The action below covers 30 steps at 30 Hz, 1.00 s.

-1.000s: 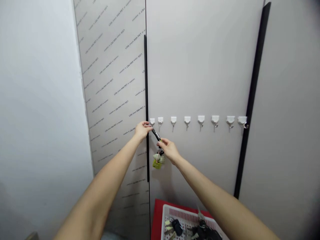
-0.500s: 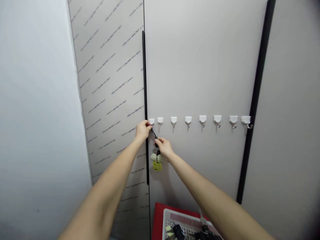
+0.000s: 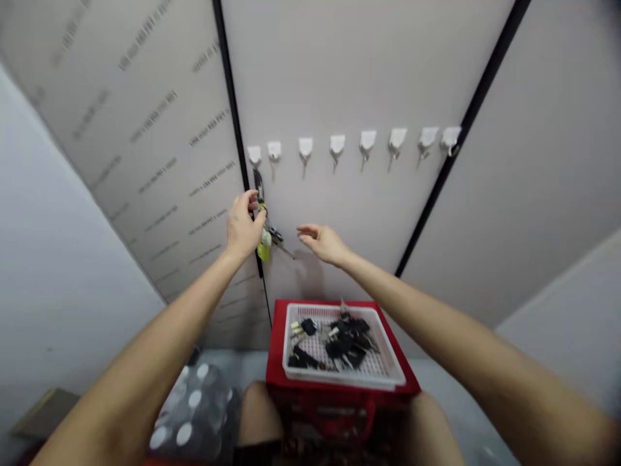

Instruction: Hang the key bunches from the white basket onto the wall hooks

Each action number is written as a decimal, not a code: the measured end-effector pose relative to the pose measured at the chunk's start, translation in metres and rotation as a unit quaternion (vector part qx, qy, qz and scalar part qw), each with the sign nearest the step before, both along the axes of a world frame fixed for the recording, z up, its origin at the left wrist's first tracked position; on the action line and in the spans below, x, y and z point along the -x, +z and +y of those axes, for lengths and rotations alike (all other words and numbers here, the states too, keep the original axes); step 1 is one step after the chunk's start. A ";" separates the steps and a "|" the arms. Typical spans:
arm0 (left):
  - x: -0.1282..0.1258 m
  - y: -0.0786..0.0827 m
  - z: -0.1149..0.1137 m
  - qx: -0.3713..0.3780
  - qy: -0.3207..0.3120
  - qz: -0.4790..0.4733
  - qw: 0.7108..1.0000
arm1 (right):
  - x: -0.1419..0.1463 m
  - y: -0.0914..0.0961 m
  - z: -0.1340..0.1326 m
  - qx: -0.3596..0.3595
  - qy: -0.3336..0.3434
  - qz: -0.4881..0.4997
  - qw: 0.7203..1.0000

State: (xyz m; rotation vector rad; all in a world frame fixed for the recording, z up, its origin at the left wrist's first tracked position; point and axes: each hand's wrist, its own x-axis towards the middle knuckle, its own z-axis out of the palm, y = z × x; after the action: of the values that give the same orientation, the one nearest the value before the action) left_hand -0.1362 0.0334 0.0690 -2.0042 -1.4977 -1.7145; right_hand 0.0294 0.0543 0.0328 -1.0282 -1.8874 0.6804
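Just under the leftmost of eight white wall hooks (image 3: 253,155), a key bunch (image 3: 263,223) hangs from a black strap (image 3: 257,184) on the pale grey panel, beside a black trim strip (image 3: 231,110). A lime-green tag (image 3: 264,252) sits low on the bunch, and a metal key (image 3: 284,250) juts out to the right.

Your left hand (image 3: 243,225) is curled at the bunch with its fingers (image 3: 252,202) against the upper part, though you can't tell whether it is actually gripping. Your right hand (image 3: 323,244) is open, near the bunch on its right side without touching it. Your hands are well apart.

Below them, a white plastic tray (image 3: 342,380) rests on a red crate (image 3: 330,303), with black key bunches (image 3: 345,343) lying inside. Your left knee (image 3: 259,414) and right knee (image 3: 429,427) flank the crate. Left of it lies a blurred pack with white dots (image 3: 194,408).
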 end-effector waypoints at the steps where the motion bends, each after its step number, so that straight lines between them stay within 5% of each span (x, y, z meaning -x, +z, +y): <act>1: -0.007 -0.016 -0.009 0.026 -0.030 0.013 0.999 | -0.017 -0.013 -0.006 0.017 0.007 -0.017 1.000; 5: -0.046 -0.092 -0.044 0.219 -0.165 0.094 0.957 | -0.074 -0.069 -0.037 0.114 0.040 -0.174 0.977; 8: -0.077 -0.144 -0.061 0.316 -0.216 0.168 0.909 | -0.094 -0.102 -0.058 0.101 0.024 -0.307 0.946; 12: -0.101 -0.182 -0.074 0.373 -0.228 0.274 0.857 | -0.101 -0.124 -0.072 0.040 0.025 -0.358 0.933; 19: -0.093 -0.178 -0.073 0.426 -0.192 0.300 0.832 | -0.103 -0.129 -0.073 0.073 0.034 -0.376 0.923; 25: -0.071 -0.169 -0.064 0.444 -0.133 0.249 0.850 | -0.108 -0.130 -0.076 0.113 0.055 -0.235 0.964; 30: -0.074 -0.168 -0.069 0.386 -0.116 0.277 0.872 | -0.115 -0.138 -0.089 0.075 0.091 -0.407 0.906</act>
State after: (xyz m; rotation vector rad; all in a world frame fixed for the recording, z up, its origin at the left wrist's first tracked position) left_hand -0.0619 -0.0353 -0.0987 -2.7924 -1.9178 -0.4347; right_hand 0.1441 -0.0345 -0.1048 -1.3838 -2.7100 0.5413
